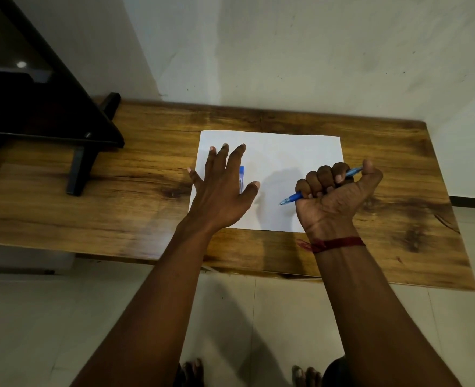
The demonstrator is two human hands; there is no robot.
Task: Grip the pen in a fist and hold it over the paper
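Observation:
A white sheet of paper (281, 152) lies flat on a wooden table (147, 174). My left hand (219, 188) hovers or rests over the sheet's left part, fingers spread and straight. A blue pen cap (241, 178) peeks out from under its index finger. My right hand (334, 196) is curled in a fist round a blue pen (292, 197), palm turned up, with the tip pointing left over the paper. A red thread circles the right wrist.
A dark stand with black legs (77, 169) sits on the table's left end. A pale wall rises behind the table. Tiled floor (63, 317) and my bare toes show below the table's near edge.

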